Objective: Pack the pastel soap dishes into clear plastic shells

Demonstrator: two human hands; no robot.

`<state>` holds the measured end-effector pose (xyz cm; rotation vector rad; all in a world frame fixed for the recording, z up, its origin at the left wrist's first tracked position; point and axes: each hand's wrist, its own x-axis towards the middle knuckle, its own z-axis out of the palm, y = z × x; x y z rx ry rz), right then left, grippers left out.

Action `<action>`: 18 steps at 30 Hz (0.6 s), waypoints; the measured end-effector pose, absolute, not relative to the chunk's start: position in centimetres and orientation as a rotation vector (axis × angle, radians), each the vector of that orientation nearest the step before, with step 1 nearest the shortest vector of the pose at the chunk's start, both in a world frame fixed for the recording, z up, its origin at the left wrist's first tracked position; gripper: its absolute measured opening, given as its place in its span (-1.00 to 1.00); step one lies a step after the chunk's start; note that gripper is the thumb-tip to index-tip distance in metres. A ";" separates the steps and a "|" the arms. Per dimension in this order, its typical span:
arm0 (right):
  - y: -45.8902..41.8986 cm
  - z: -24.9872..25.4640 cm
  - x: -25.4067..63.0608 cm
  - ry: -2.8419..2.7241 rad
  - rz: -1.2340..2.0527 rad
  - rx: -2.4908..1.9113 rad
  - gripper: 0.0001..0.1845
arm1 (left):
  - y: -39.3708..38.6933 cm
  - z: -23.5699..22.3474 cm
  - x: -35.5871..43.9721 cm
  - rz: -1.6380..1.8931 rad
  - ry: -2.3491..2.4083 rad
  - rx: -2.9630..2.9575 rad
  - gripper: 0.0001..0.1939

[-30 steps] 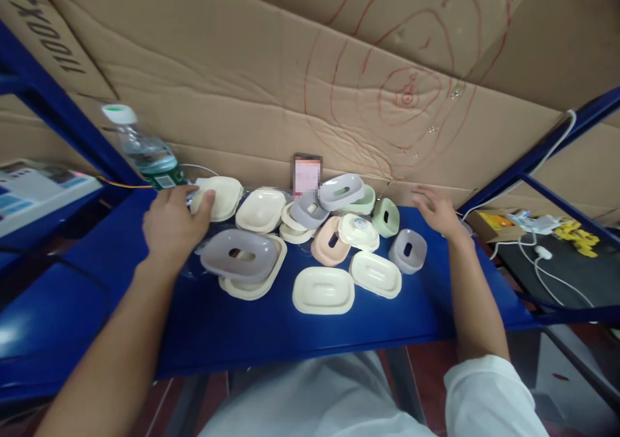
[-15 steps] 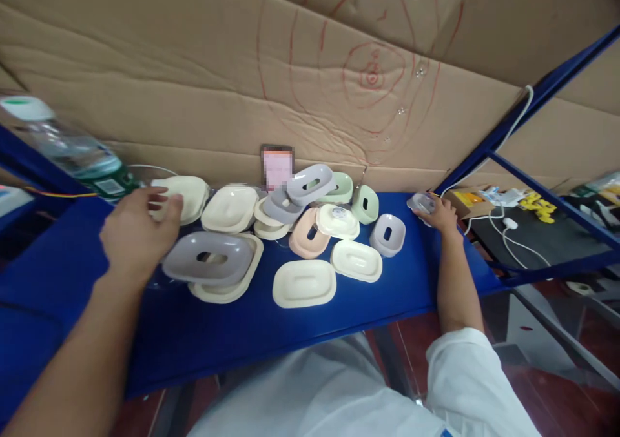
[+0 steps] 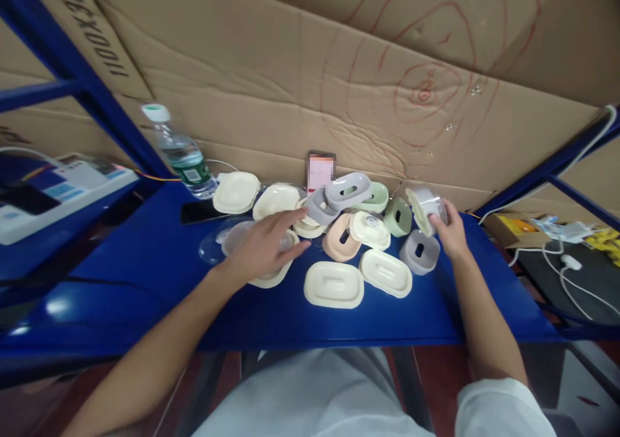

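My left hand (image 3: 264, 246) hovers with its fingers apart over a large grey slotted tray (image 3: 236, 237) and the cream tray (image 3: 271, 279) under it, partly hiding both. At the right, my right hand (image 3: 450, 230) grips a small clear plastic box with a cream rim (image 3: 426, 210), tilted and lifted just above the blue table. Below that box stands a grey slotted cup (image 3: 420, 253), with a green slotted cup (image 3: 398, 217) to its left. A peach slotted cup (image 3: 341, 238) and two cream lids, a left one (image 3: 334, 285) and a right one (image 3: 386, 273), lie in the middle.
A water bottle (image 3: 186, 156) stands at the back left, near a dark phone-like slab (image 3: 198, 212). A lit phone (image 3: 321, 171) leans against the cardboard wall (image 3: 271, 88). Blue frame bars rise on both sides, and a white cable (image 3: 566, 172) runs down the right.
My left hand has moved right, from the back cream lid to above the grey tray. My right hand has raised the clear box and brought it left. The camera view has shifted left.
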<state>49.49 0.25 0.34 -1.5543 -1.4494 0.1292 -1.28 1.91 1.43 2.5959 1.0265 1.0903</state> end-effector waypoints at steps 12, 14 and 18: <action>-0.4 6.8 25.0 -2.398 -0.109 -0.823 -0.06 | 0.3 1.4 -0.7 1.473 0.677 2.147 0.26; 0.8 7.5 22.5 -2.331 -0.003 -0.819 -0.03 | 1.3 2.3 -2.1 1.565 0.764 2.128 0.23; 4.4 8.4 18.3 -2.204 0.243 -0.831 -0.18 | 4.3 3.2 -6.1 1.707 1.214 2.112 0.13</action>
